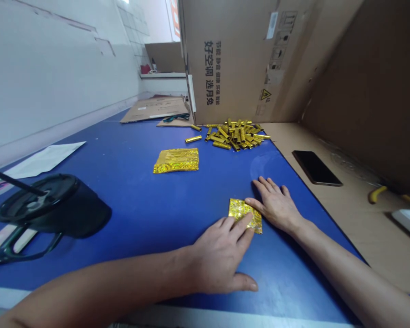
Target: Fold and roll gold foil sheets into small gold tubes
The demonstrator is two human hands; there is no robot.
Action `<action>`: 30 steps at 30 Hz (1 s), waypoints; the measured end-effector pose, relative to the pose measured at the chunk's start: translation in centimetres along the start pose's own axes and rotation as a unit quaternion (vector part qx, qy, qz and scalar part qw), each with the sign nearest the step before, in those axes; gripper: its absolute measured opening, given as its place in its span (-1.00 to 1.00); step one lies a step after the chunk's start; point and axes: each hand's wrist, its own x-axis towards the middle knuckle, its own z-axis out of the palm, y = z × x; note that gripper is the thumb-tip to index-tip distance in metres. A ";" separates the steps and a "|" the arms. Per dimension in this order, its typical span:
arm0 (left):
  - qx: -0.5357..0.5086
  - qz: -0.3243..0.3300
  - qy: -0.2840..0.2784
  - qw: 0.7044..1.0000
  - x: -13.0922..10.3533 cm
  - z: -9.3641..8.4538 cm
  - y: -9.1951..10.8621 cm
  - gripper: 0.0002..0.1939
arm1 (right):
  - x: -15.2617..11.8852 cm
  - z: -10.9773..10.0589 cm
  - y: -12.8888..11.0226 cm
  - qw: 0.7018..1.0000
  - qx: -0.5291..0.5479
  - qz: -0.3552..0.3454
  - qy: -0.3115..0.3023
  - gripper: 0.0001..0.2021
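A small sheet of shiny gold foil lies flat on the blue tabletop between my hands. My left hand rests across its near side, fingertips pressed on the foil and thumb stretched away. The palm of my right hand is on the table beside the sheet; its thumb touches the foil's right part and the other fingers lie outstretched. Farther off sits a stack of gold foil sheets. Behind it is a heap of small gold foil tubes, with a few loose ones at its left.
At the left stands a dark lidded mug with a straw, near a white paper. A large cardboard box rises at the back. A black phone lies on the cardboard to the right.
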 end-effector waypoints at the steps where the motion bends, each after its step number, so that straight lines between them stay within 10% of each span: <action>1: 0.002 0.004 -0.002 1.000 0.0 0.0 0.0 -0.17 | 0.0 0.0 0.0 1.000 0.000 -0.001 -0.003 -0.29; 30: -0.004 0.014 0.010 1.000 0.2 0.4 -0.2 -0.20 | 0.1 0.0 0.0 1.000 0.017 -0.013 -0.003 -0.32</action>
